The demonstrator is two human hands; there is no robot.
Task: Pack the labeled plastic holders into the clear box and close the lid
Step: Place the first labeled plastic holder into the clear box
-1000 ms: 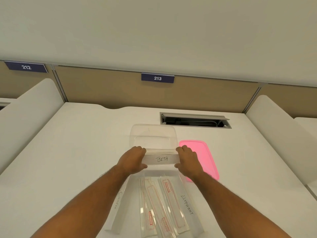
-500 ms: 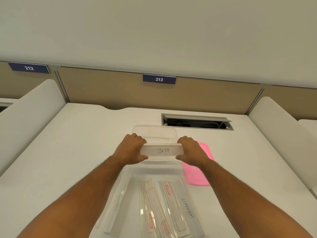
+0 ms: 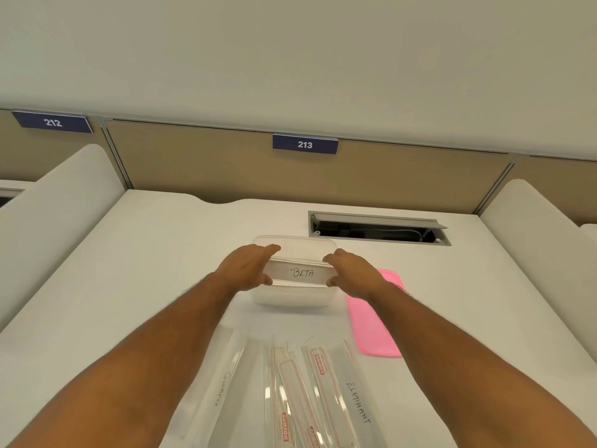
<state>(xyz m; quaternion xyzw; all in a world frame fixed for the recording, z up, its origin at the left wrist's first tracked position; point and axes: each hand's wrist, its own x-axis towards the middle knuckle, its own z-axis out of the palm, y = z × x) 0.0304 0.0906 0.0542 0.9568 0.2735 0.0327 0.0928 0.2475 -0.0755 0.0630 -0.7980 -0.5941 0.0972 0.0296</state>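
While my left hand (image 3: 243, 270) and right hand (image 3: 352, 273) each clasp one end of the BETA holder (image 3: 302, 273), I hold it level across the open top of the clear box (image 3: 292, 295), its handwritten label facing me. My fingers wrap the ends, thumbs under and fingers over, so both hands are closed around the holder. I judge this to be the first packing step: the holder sits at the rim, not yet down inside. The next move calls for lowering it straight in, or tilting one end first if its length is tight against the walls, then letting go. The box looks otherwise bare, though its clear walls and my hands hide part of the inside, so I cannot be sure. On the surface near me lie more holders to pack: the GIRAFFE holder (image 3: 223, 388), the ELEPHANT holder (image 3: 357, 402), and red-printed holders (image 3: 290, 389) between them. The pink lid (image 3: 371, 331) lies just right of the box, off it.
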